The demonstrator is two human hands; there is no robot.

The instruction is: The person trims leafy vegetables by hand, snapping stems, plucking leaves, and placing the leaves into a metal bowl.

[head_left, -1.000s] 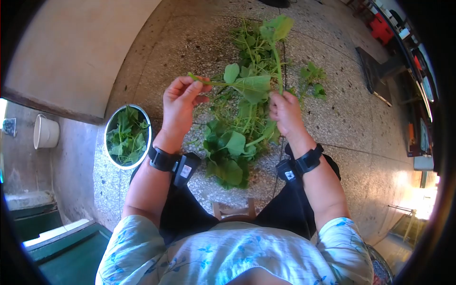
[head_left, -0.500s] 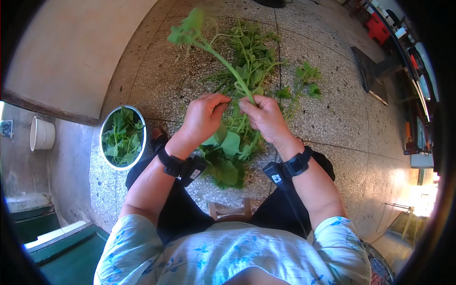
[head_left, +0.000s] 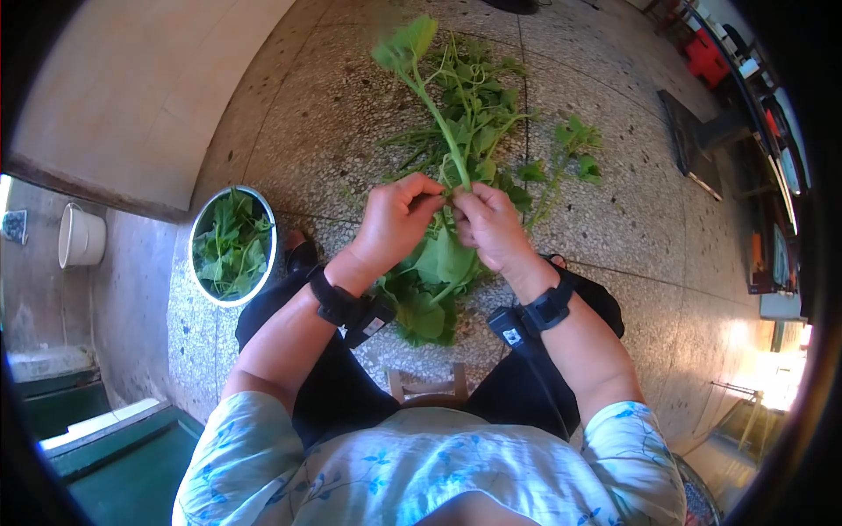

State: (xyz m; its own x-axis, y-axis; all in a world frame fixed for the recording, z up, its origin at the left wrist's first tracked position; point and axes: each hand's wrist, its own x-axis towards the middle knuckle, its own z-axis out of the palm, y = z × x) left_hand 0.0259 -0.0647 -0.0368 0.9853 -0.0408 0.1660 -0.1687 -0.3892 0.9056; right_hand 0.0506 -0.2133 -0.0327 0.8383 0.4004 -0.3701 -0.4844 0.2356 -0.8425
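A green leafy stem [head_left: 445, 125] rises from between my hands, its leaf end tilted up and to the left. My right hand [head_left: 491, 226] pinches the lower end of this stem. Close against it, my left hand [head_left: 396, 219] has thumb and forefinger pressed together at the stem's base; whatever is between those fingertips is too small to name. Below and behind the hands lies a pile of broad green leaves [head_left: 423, 314] on the floor. More vines with thin tendrils [head_left: 478, 96] spread out beyond the hands.
A white-rimmed basin [head_left: 194, 263] of green leaves stands at the left, with a white bucket [head_left: 82, 235] farther left. A small leafy sprig [head_left: 574, 140] lies right of the vines. My knees flank a low wooden stool [head_left: 426, 387]. A dark metal base [head_left: 688, 145] stands at the upper right.
The leaf that my left hand held out to the side is no longer there. Both hands have come together, and the stem has swung from upright on the right to a leftward tilt.
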